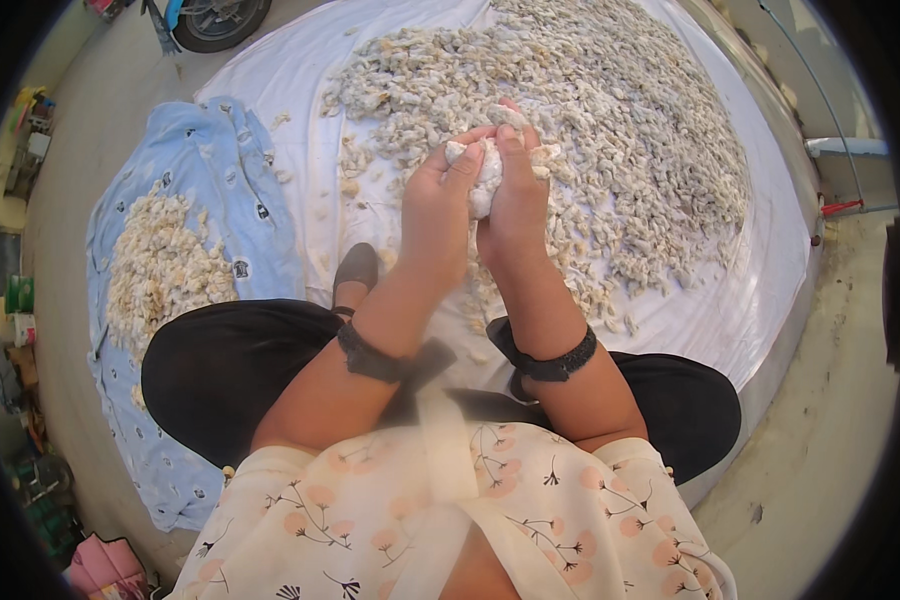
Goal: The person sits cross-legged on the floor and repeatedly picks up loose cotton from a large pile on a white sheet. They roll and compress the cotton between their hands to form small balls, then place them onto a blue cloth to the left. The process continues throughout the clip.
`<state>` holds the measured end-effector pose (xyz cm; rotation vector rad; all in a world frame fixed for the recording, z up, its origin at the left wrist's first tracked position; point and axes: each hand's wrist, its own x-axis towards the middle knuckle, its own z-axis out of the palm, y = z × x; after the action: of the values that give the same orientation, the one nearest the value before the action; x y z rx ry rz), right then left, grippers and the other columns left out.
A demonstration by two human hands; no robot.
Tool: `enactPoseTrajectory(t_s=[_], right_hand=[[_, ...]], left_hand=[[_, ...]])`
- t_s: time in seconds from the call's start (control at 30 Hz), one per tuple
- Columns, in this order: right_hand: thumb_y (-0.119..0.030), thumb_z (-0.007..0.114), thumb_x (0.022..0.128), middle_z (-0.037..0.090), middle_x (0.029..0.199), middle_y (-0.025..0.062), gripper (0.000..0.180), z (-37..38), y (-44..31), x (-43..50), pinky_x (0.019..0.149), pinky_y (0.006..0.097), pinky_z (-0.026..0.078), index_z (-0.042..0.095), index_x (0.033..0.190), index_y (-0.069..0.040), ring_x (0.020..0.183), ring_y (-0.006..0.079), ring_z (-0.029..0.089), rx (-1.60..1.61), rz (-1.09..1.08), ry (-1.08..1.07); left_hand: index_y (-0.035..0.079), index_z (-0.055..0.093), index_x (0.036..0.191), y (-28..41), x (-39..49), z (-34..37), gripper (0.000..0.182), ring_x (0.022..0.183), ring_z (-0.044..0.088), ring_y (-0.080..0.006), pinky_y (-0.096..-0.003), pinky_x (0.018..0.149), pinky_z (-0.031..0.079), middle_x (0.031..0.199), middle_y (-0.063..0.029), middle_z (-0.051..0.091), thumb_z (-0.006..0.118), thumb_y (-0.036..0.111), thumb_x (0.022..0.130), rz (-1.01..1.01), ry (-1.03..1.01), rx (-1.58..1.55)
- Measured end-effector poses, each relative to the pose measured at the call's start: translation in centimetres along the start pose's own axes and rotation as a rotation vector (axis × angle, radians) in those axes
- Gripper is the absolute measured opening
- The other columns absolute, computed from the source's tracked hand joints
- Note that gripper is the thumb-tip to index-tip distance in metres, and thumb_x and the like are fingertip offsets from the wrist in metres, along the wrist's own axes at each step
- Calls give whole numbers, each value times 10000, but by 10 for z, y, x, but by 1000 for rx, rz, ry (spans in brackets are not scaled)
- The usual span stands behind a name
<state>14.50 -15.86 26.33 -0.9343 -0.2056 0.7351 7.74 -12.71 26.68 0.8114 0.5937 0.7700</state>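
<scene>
Cupped side by side, my left hand (442, 180) and my right hand (519, 172) hold a clump of raw cotton (486, 180) between them. Tufts stick out past the fingers on both sides. Behind and below the hands spreads a wide layer of greyish-white raw cotton (630, 150) on a white cloth sheet (690, 326). To the left, a smaller, yellower heap of cotton (161, 262) rests on a light blue printed cloth (195, 135). My palms and some fingertips are hidden by the cotton.
My feet in dark shoes (356, 270) stand at the sheet's near edge. A vehicle wheel (217, 22) is at the top left. Assorted household items (41, 480) and a pink padded item (105, 566) line the left side. A wall (832, 315) runs along the right, with a pipe (844, 148).
</scene>
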Motion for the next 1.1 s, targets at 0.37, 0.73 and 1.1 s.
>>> enactPoseTrajectory(t_s=[0.37, 0.73, 1.1], right_hand=[[-293, 608, 1019, 635, 1288, 98, 434, -2, 3, -3, 991, 347, 516, 559, 1348, -13, 1149, 201, 630, 1, 194, -114], [-168, 709, 941, 696, 1119, 100, 296, 10, -8, -9, 905, 303, 501, 689, 1176, 11, 1073, 155, 622, 38, 135, -111], [-134, 735, 927, 701, 1067, 55, 235, 10, -3, -13, 851, 276, 511, 693, 1123, -11, 935, 117, 646, -78, 10, 25]], left_hand=[[124, 486, 918, 4, 12, -13, 147, 936, 458, -79, -265, 870, 388, 955, 26, 518, 597, 162, 1007, 110, 162, 144], [89, 439, 940, 12, 10, -14, 114, 679, 415, -57, -243, 583, 357, 788, 15, 458, 537, 32, 960, 291, 126, 397], [42, 539, 1077, -3, 10, -11, 95, 777, 530, -81, -262, 716, 445, 912, -66, 637, 539, 45, 982, 332, 99, 310]])
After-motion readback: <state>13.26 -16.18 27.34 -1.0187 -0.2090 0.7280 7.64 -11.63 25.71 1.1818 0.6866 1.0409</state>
